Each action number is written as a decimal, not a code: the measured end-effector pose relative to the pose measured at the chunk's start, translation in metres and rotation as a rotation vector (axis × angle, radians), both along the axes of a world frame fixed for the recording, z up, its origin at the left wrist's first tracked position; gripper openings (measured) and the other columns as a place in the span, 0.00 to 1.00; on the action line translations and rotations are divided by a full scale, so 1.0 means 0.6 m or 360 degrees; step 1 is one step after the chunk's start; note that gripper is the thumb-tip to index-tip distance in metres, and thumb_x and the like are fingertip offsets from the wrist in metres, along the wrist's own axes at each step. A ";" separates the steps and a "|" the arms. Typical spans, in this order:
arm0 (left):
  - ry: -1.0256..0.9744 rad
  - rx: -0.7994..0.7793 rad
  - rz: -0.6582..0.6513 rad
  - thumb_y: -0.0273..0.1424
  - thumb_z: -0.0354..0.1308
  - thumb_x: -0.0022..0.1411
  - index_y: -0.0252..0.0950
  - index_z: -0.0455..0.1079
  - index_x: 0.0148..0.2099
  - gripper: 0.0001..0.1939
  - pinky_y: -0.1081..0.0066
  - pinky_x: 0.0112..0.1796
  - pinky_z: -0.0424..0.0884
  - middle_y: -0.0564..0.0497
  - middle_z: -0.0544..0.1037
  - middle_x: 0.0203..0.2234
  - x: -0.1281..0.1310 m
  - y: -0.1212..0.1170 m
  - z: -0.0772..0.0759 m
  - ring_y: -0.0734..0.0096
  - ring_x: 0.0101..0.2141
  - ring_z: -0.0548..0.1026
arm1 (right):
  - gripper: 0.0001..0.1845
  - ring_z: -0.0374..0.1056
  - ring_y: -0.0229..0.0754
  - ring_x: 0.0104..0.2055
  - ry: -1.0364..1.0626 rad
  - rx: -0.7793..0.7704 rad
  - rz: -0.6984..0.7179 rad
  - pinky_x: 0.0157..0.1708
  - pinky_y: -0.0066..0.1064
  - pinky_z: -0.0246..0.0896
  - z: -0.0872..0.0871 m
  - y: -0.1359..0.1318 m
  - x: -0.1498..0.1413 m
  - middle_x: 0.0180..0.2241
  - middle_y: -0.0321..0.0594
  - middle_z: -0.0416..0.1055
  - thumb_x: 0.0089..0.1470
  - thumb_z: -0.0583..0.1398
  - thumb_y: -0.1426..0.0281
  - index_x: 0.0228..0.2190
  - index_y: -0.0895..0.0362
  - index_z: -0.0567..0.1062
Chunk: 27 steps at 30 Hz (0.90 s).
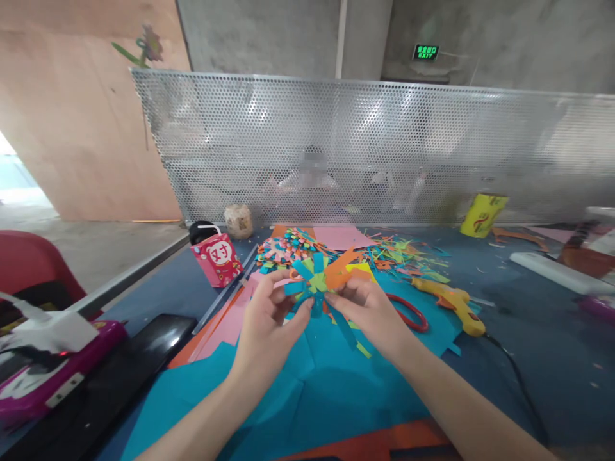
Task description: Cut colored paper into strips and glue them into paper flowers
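Observation:
Between my hands is a paper flower (317, 282) made of blue and green strips. My left hand (276, 314) pinches its left and lower side, thumb at the front. From the right, my right hand (362, 304) closes its thumb and fingers on the flower's edge, beside orange strips (340, 269). A long blue strip hangs below that hand. Blue paper sheets (288, 390) lie under both forearms. Red-handled scissors (410, 314) rest just right of my right hand, their blades hidden. Behind the flower sits a pile of multicoloured paper flowers (283, 248).
A yellow glue gun (454, 304) with a black cord lies at the right. Cut paper scraps (403, 256) spread behind. A red drink carton (217, 259), a black phone-like slab (163, 336) and a purple power strip (91, 358) stand left. A perforated metal screen (288, 141) closes the back; a person sits beyond.

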<state>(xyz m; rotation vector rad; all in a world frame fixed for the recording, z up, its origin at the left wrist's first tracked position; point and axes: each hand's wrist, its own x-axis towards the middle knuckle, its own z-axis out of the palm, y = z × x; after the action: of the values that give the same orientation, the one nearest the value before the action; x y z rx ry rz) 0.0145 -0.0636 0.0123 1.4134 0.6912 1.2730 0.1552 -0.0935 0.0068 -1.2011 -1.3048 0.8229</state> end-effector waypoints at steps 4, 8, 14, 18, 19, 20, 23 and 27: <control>-0.0023 -0.0151 0.0001 0.26 0.63 0.43 0.36 0.62 0.39 0.19 0.79 0.23 0.66 0.55 0.75 0.23 0.001 0.006 0.004 0.75 0.23 0.73 | 0.10 0.64 0.36 0.25 -0.0030 -0.0057 -0.0093 0.26 0.28 0.57 0.002 0.000 0.000 0.22 0.35 0.68 0.42 0.60 0.62 0.21 0.57 0.69; -0.0214 -0.0422 -0.0024 0.28 0.65 0.40 0.35 0.62 0.37 0.20 0.78 0.19 0.63 0.62 0.68 0.13 0.000 0.021 0.004 0.80 0.15 0.67 | 0.06 0.66 0.37 0.32 0.0017 -0.0034 0.0025 0.34 0.30 0.60 0.003 0.001 0.002 0.27 0.36 0.71 0.43 0.60 0.66 0.24 0.56 0.71; -0.0466 -0.0736 0.0063 0.22 0.64 0.39 0.32 0.64 0.34 0.17 0.78 0.20 0.66 0.55 0.72 0.18 -0.004 0.040 0.003 0.77 0.19 0.71 | 0.03 0.65 0.34 0.28 0.0028 -0.0105 0.0092 0.32 0.29 0.59 0.007 0.002 0.002 0.25 0.33 0.70 0.43 0.59 0.68 0.23 0.56 0.71; -0.0538 -0.0755 0.0082 0.20 0.60 0.43 0.32 0.64 0.28 0.09 0.78 0.20 0.67 0.52 0.73 0.18 -0.007 0.051 -0.002 0.78 0.18 0.71 | 0.06 0.64 0.33 0.26 -0.0011 -0.0086 0.0098 0.30 0.28 0.59 0.011 -0.001 0.005 0.22 0.32 0.68 0.47 0.58 0.67 0.22 0.56 0.70; -0.0563 -0.0767 0.0093 0.19 0.60 0.44 0.32 0.64 0.27 0.08 0.78 0.20 0.67 0.52 0.73 0.18 -0.008 0.053 -0.003 0.78 0.18 0.71 | 0.06 0.65 0.34 0.26 0.0002 -0.0069 0.0097 0.30 0.28 0.59 0.011 -0.001 0.006 0.21 0.32 0.68 0.47 0.57 0.67 0.22 0.56 0.71; -0.0583 -0.0783 0.0103 0.18 0.59 0.45 0.32 0.64 0.26 0.07 0.78 0.20 0.67 0.52 0.74 0.18 -0.009 0.054 -0.003 0.78 0.18 0.71 | 0.06 0.65 0.34 0.26 0.0017 -0.0041 0.0093 0.30 0.29 0.60 0.011 -0.002 0.008 0.21 0.32 0.68 0.47 0.57 0.67 0.22 0.56 0.71; -0.0621 -0.0854 0.0108 0.17 0.57 0.47 0.32 0.64 0.26 0.07 0.79 0.19 0.67 0.51 0.74 0.18 -0.010 0.055 0.000 0.75 0.20 0.73 | 0.06 0.66 0.34 0.26 0.0148 0.0165 0.0040 0.35 0.31 0.61 0.012 -0.004 0.016 0.19 0.32 0.68 0.49 0.57 0.68 0.23 0.54 0.73; -0.0546 -0.0991 0.0014 0.16 0.54 0.50 0.30 0.65 0.26 0.06 0.80 0.19 0.68 0.49 0.74 0.18 -0.010 0.052 0.002 0.75 0.20 0.74 | 0.07 0.65 0.35 0.23 0.0512 0.0766 -0.0143 0.34 0.34 0.62 0.021 -0.008 0.026 0.18 0.31 0.69 0.51 0.55 0.68 0.28 0.48 0.75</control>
<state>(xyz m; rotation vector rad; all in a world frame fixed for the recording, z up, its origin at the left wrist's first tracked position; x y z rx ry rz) 0.0083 -0.0323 0.0138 0.6680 0.7669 1.1332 0.1709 -0.0985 0.0191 -0.7064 -1.0920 0.5638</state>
